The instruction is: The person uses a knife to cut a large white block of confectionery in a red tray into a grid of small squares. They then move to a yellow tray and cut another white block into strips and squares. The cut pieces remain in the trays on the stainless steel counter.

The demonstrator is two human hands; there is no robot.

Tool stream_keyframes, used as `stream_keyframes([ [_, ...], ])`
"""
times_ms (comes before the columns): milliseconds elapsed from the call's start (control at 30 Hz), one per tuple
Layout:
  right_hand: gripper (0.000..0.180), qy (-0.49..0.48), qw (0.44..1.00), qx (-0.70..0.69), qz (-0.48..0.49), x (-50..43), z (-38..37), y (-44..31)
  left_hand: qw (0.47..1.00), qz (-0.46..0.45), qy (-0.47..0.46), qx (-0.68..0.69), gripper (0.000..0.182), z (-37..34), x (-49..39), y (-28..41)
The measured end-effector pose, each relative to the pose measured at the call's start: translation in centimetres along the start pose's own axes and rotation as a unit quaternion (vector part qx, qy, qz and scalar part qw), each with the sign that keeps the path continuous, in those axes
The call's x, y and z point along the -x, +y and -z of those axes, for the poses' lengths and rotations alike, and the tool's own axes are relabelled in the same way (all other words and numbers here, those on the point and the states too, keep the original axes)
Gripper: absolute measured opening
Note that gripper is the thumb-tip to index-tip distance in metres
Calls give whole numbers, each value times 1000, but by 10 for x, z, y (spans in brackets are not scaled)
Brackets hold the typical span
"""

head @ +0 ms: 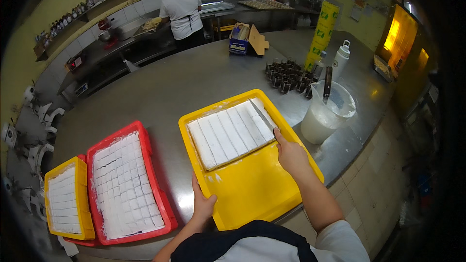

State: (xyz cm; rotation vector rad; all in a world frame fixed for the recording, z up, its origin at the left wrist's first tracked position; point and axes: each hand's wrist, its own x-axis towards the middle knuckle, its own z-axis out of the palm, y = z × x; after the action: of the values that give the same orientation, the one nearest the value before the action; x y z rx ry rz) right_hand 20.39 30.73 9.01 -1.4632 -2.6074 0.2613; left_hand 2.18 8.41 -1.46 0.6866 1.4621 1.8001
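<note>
My right hand [292, 153] grips the handle of a knife [263, 115], its blade lying along the right part of a white slab [227, 131]. Several parallel cuts divide the slab into long strips. It fills the far half of a yellow plastic tray [255, 193], whose near half is bare apart from white smears. At the tray's left rim, my left hand [202, 200] holds on with the thumb over the edge and the fingers at the outer side. The knife's handle is mostly hidden by my right hand.
Left stand a red tray [169, 222] of white squares and a smaller yellow tray [90, 222] of strips. A plastic pitcher [316, 125] with a dark-handled tool, small dark-filled cups [285, 83], a white bottle [341, 58] and a box [238, 45] stand beyond. A person [182, 14] works at the back counter.
</note>
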Motion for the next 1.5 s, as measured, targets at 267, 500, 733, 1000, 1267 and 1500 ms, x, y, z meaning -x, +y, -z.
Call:
stream_keyframes([
  [267,51,2,1000,-24,-15,-20,-14,6,1000,10,-11,17,94,-1,3,6],
  [500,51,-25,999,-14,-15,-22,-9,6,999,23,0,39,94,-3,3,8],
  [733,52,-41,999,-10,-33,-20,-5,1,999,14,3,43,95,-2,2,4],
  [1000,57,-42,999,-7,-24,-23,-10,1,998,21,4,62,95,-3,2,5],
  [1267,62,-35,999,26,-1,-34,-6,-5,999,15,1,29,93,-3,2,7],
  [1500,47,-66,997,25,-23,-34,27,-7,1000,14,10,25,92,-3,1,5],
])
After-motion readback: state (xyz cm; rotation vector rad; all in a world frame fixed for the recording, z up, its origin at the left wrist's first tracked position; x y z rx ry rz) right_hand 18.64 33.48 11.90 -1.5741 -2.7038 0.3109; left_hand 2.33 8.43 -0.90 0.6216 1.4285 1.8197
